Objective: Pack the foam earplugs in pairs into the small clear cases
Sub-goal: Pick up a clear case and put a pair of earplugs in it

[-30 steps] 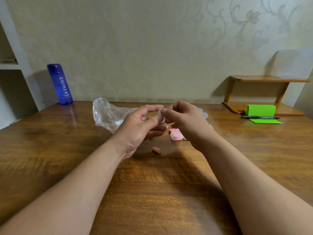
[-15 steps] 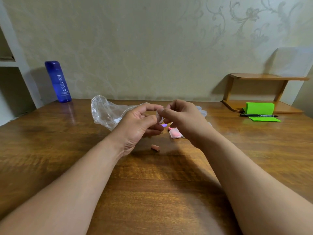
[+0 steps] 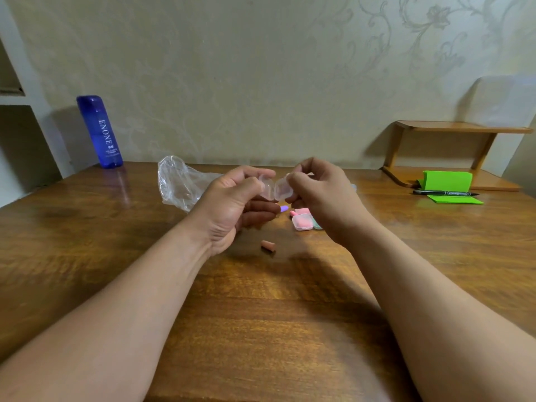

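Note:
A small clear case (image 3: 274, 189) is held above the table between both hands, its two halves swung apart. My left hand (image 3: 232, 204) pinches the left half, my right hand (image 3: 319, 198) pinches the right half. A brownish-orange earplug (image 3: 268, 246) lies on the wooden table (image 3: 261, 314) just below the hands. A purple earplug (image 3: 284, 209) shows under my fingers. A case with pink earplugs (image 3: 302, 222) lies beside my right hand, with another pink one (image 3: 301, 211) behind it, partly hidden.
A crumpled clear plastic bag (image 3: 182, 184) lies behind my left hand. A blue bottle (image 3: 100, 132) stands at the back left. At the back right a low wooden shelf (image 3: 452, 158) holds green paper (image 3: 446, 184) and a black pen (image 3: 445, 193).
The clear case has come open between my fingers; its halves now stand apart. Both hands have risen slightly.

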Demonstrator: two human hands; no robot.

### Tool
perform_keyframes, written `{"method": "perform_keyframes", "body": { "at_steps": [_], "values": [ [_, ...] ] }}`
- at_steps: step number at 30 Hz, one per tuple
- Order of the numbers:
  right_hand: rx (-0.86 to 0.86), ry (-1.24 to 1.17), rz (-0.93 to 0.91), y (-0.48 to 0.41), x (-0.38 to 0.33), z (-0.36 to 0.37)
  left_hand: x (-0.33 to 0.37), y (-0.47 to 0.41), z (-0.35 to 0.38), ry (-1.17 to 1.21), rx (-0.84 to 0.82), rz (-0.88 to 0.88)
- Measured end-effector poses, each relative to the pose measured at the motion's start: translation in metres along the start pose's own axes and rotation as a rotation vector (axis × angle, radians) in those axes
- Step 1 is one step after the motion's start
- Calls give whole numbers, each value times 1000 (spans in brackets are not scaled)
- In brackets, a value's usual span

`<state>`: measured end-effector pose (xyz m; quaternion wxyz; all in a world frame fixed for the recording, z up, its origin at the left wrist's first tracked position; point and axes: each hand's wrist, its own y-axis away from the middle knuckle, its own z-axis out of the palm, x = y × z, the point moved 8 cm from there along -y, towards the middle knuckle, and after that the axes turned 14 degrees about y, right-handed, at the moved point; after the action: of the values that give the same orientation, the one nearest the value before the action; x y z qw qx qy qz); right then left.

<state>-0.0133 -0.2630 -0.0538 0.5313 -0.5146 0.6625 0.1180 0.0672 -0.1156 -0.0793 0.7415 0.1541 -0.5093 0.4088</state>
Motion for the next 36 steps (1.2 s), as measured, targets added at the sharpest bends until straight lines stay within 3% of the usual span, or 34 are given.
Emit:
{"method": "perform_keyframes", "body": {
  "at_steps": [4, 10, 16, 19, 25, 29, 32, 36],
  "values": [
    [15, -20, 54, 2, 1, -2, 1, 2, 3, 90, -2, -5],
    [143, 257, -5, 2, -5, -10, 0, 4, 5, 129, 20, -28],
    [104, 323, -54, 3, -8, -9, -20, 20, 28, 45, -227, -254],
    [47, 280, -115, 5, -13, 5, -26, 23, 31, -34, -248, -280],
    [15, 191, -142, 5, -14, 4, -20, 13, 17, -36, -118, -283],
    [160, 191, 1, -4, 3, -19, -1, 2, -5, 185, 76, -157],
    [200, 324, 19, -6, 10, -25, 8, 1, -17, 371, 165, -108],
    [72, 604, -33, -5, 19, -2, 8, 3, -20, 430, 192, -109]
  ]
}}
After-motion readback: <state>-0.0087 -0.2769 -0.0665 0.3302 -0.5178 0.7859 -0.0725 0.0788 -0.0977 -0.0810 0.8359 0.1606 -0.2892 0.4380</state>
